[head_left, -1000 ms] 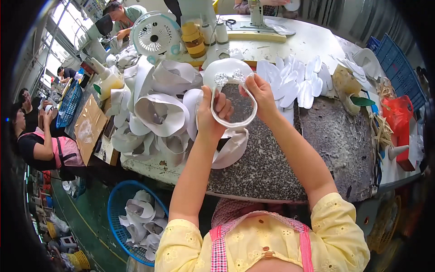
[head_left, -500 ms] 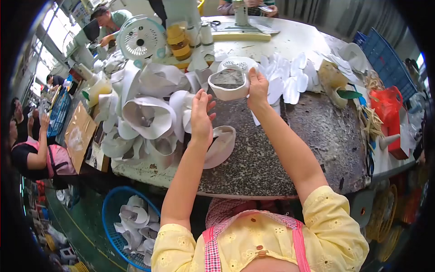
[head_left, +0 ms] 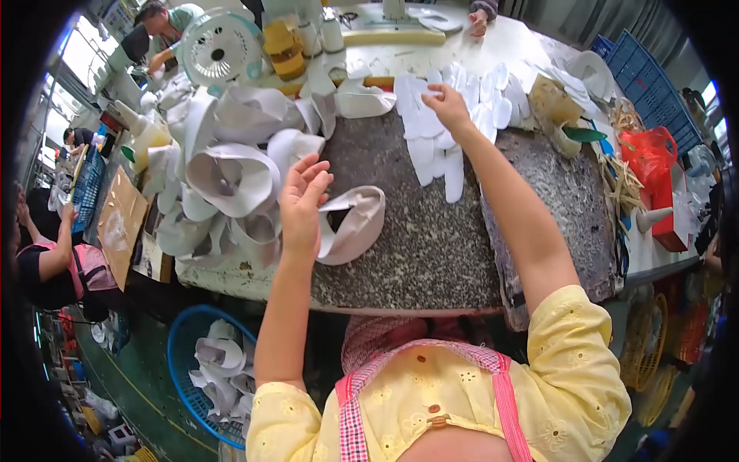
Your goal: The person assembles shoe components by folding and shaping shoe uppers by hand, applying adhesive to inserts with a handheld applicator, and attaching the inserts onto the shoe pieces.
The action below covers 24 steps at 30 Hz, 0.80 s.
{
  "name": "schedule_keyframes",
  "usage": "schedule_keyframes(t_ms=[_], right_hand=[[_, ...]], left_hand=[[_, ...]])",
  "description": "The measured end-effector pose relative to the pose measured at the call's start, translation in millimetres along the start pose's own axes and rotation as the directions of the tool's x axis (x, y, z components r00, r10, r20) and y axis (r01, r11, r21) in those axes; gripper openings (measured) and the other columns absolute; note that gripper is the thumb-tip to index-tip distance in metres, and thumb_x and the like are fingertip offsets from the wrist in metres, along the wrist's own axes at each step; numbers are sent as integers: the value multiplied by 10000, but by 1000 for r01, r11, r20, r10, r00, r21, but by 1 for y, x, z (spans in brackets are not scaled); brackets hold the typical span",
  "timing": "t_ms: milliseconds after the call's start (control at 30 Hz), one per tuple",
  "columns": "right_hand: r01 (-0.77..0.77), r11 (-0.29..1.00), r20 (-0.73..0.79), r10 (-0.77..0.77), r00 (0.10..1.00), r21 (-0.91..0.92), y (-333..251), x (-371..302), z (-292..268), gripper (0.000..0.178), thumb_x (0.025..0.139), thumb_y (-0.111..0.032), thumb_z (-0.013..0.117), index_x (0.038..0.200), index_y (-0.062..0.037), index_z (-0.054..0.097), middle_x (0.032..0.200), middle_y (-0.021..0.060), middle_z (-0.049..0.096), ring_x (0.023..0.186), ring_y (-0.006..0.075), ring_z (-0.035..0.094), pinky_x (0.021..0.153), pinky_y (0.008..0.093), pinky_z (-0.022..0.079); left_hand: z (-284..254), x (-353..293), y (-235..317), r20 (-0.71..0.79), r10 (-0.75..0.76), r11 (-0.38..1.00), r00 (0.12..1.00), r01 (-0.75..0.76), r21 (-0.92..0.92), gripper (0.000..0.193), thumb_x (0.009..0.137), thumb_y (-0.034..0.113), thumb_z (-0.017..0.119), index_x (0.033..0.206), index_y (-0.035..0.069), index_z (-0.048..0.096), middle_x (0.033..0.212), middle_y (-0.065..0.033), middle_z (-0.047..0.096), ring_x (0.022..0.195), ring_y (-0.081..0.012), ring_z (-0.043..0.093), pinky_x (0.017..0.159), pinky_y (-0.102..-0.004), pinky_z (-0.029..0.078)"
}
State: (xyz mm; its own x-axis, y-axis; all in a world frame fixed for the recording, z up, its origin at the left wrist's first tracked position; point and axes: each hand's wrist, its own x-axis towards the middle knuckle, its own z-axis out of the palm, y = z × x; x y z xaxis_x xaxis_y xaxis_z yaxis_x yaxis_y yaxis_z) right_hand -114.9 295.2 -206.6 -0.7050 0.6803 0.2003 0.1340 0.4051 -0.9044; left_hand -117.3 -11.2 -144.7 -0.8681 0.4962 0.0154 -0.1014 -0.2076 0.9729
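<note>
My left hand is open with its fingers apart, beside a heap of white shoe uppers. Just right of it, a single curved white upper lies on the dark speckled work slab. My right hand reaches over a fan of flat white sole-shaped pieces. Its thumb and fingers are apart with nothing between them; whether a fingertip touches a piece I cannot tell. Another white upper rests at the slab's far edge, between the heap and the flat pieces.
A small fan and a yellow-brown jar stand far left. Right are a glue-crusted container, a red bag and a blue crate. A blue basket of uppers sits low left. Other people are at left and across.
The white upper my right hand held has been let go and lies at the slab's far edge. My right hand has moved over the flat pieces; my left has drawn back left.
</note>
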Motion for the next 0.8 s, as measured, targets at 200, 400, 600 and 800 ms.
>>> schedule_keyframes(t_ms=[200,400,600,800], right_hand=[[179,978,218,-198,956,104,-42,-36,-21,262,760,-196,588,935,-1,587,802,97,614,746,147,568,679,261,440],[239,971,603,-203,771,22,-59,-101,-21,212,766,-195,573,904,-34,588,797,77,610,745,152,569,690,272,450],[277,961,856,-132,500,-13,-71,-167,-30,292,739,-273,574,931,-52,579,778,105,607,732,218,586,666,312,454],[55,996,768,-86,634,67,-42,-189,-38,306,779,-258,539,959,-13,568,832,107,605,775,188,570,706,309,444]], left_hand=[[-8,-24,-14,95,200,890,975,-221,398,244,780,94,548,1015,31,527,943,-64,563,866,-161,523,755,-265,403],[-12,-46,-32,422,399,267,814,-543,796,281,736,155,600,983,39,533,884,-123,556,803,-280,517,743,-351,401],[-20,-47,-50,207,258,466,944,-309,829,258,714,99,613,954,56,527,741,-79,573,667,-233,544,636,-328,433],[-3,-56,-24,137,318,734,938,-335,590,179,736,37,586,907,39,532,726,-50,571,636,-129,544,582,-252,431]])
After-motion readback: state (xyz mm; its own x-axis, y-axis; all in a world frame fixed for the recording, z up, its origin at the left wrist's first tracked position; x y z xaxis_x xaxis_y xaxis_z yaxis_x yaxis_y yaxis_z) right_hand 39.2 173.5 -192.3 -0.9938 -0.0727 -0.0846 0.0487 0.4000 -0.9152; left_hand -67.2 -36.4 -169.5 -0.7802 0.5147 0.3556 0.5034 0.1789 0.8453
